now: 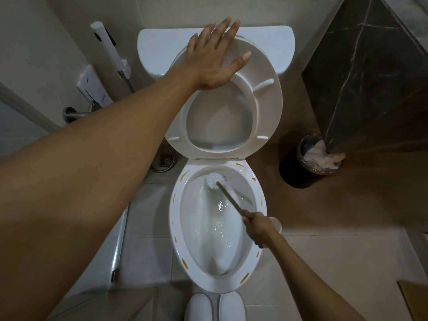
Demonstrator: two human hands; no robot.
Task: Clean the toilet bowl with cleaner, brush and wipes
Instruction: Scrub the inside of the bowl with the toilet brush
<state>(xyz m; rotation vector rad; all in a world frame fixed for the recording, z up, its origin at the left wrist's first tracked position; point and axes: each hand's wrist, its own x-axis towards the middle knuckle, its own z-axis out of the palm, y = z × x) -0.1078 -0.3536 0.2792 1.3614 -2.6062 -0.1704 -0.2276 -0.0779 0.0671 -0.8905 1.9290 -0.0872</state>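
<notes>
Head view: my left hand [213,59], fingers spread flat, props the raised seat [266,107]. My right hand [257,230] grips the brush [214,180], its head on the toilet bowl [172,205]'s rear wall. Scrubbing, seemingly; next, working round under the rim.

The toilet bowl [217,230] is white, its rim dotted with yellow-orange dashes. The brush [214,180] has a white head and a brown handle. The raised seat [266,107] and the tank [162,42] are white. At right, the bin [298,167] is black with a gold rim, and the wall panel [370,66] is dark with pale veins. White slippers [215,306] nearest.
</notes>
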